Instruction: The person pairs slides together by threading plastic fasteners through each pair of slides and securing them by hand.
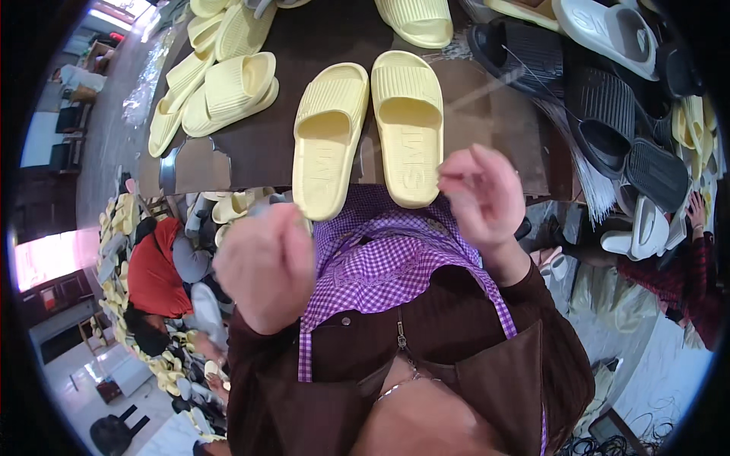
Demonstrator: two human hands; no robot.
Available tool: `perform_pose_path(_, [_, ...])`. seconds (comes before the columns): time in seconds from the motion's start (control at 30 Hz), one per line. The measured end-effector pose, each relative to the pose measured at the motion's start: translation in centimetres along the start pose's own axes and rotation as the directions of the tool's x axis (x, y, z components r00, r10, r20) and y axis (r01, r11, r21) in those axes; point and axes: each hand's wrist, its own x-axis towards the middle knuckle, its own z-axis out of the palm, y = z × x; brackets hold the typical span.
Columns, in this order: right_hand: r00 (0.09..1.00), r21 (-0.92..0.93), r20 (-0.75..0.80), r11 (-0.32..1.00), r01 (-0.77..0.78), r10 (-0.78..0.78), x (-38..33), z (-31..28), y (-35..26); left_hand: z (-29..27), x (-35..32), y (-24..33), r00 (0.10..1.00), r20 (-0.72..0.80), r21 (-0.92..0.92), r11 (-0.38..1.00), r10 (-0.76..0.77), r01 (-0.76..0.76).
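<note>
Two pale yellow ribbed slide sandals lie side by side on the dark table in front of me, heels toward me. The left slide (331, 140) tilts slightly, and its heel reaches over the table's near edge. Beside it is the right slide (411, 129), also heel out past the edge. My left hand (266, 266) is smeared by motion, close to the left slide's heel; its fingers cannot be read. Close by the right slide's outer edge is my right hand (487, 197), fingers loosely bent and apart from the thumb, with nothing seen in it.
More yellow slides (228, 95) lie at the table's left, and another (417, 21) at the back. Black slides (601, 114) and a white slide (608, 34) crowd the right, beside thin white strands (589, 167). A person in red (160, 266) bends among piled slides at left.
</note>
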Motion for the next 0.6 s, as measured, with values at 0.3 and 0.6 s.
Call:
perform_pose_path(0.3, [0.947,-0.372,0.292,0.896,0.243,-0.136,0.8,3.5,2.4,7.4,-2.7,-0.8,0.951,0.259,-0.092,0.984,0.17,-0.15])
perform_pose_path(0.6, [0.873,-0.358,0.477,0.884,0.3,-0.104,-0.3,2.6,3.0,8.5,-4.0,-0.9,0.914,0.223,-0.271,0.922,0.339,-0.276])
